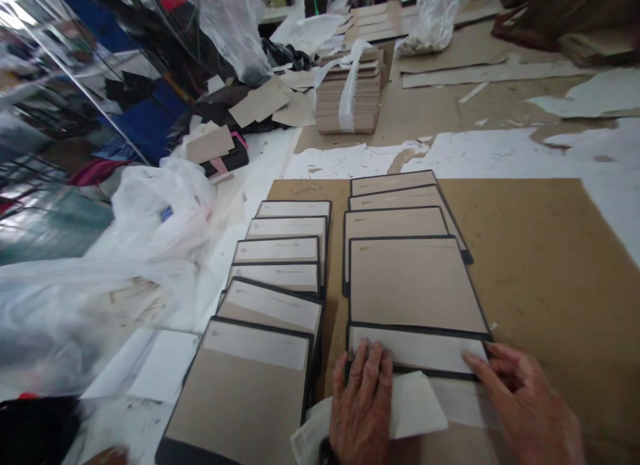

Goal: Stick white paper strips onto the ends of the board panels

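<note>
My left hand (363, 398) lies flat, its fingers stretched over the near edge of a dark-edged panel with a white strip (420, 350). A folded piece of white cloth or paper (419, 406) sticks out from under this hand on both sides. At the panel's right corner, my right hand (525, 395) pinches the edge, thumb on top and fingers at the side. Just beyond lies a beige dark-edged panel (405, 282), overlapping several others. Closer to me, another beige panel (465, 412) is partly covered by my hands.
Left of my hands runs a row of overlapping dark-edged panels (250, 378). Both rows rest on a brown board (540, 272). Farther back stands a tied bundle of cardboard pieces (349, 95). Plastic bags (160, 198) and paper scraps crowd the left side.
</note>
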Available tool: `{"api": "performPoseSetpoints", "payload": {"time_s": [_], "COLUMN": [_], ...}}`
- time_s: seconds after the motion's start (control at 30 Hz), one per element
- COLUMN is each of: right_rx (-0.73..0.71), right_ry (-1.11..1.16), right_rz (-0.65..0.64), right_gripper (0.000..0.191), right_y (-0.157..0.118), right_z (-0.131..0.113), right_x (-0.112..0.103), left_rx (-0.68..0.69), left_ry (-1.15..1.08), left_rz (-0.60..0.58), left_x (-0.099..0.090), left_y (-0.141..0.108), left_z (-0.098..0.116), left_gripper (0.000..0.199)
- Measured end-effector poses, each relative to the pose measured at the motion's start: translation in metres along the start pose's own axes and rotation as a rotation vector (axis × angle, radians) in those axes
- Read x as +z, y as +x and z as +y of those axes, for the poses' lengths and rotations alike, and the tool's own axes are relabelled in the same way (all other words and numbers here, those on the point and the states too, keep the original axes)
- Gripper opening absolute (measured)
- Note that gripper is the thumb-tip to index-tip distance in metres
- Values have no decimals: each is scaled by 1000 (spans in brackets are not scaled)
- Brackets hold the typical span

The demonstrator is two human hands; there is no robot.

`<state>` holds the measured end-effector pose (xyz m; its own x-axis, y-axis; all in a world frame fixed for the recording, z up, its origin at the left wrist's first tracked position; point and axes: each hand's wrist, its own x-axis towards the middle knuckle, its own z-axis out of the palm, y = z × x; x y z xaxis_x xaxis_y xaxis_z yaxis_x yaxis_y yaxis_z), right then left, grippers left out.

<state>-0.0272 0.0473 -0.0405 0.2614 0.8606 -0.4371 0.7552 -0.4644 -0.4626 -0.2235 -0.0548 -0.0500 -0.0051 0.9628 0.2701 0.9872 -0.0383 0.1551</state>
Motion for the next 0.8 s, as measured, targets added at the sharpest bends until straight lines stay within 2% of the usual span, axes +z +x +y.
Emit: {"api": "performPoseSetpoints", "payload": {"time_s": [0.2, 0.4, 0.57, 0.8], "right_rx": [-11, -71, -90, -78], "right_ry": [-36, 67, 80, 48], "right_rz": [0, 3, 57, 40], "right_gripper": [51, 54, 55, 56], "right_y": [1, 1, 4, 5], "right_z": [-3, -11, -14, -8], "right_x": [1, 3, 0, 0], "left_rx": [-18, -3, 2, -3], "left_ry": [9, -24, -56, -27], "left_rz": [-10, -43, -57, -36], "left_x": [-1, -2, -2, -4], "left_y": [1, 3, 4, 2], "left_z": [0, -3, -4, -1], "left_gripper": [36, 36, 37, 34]}}
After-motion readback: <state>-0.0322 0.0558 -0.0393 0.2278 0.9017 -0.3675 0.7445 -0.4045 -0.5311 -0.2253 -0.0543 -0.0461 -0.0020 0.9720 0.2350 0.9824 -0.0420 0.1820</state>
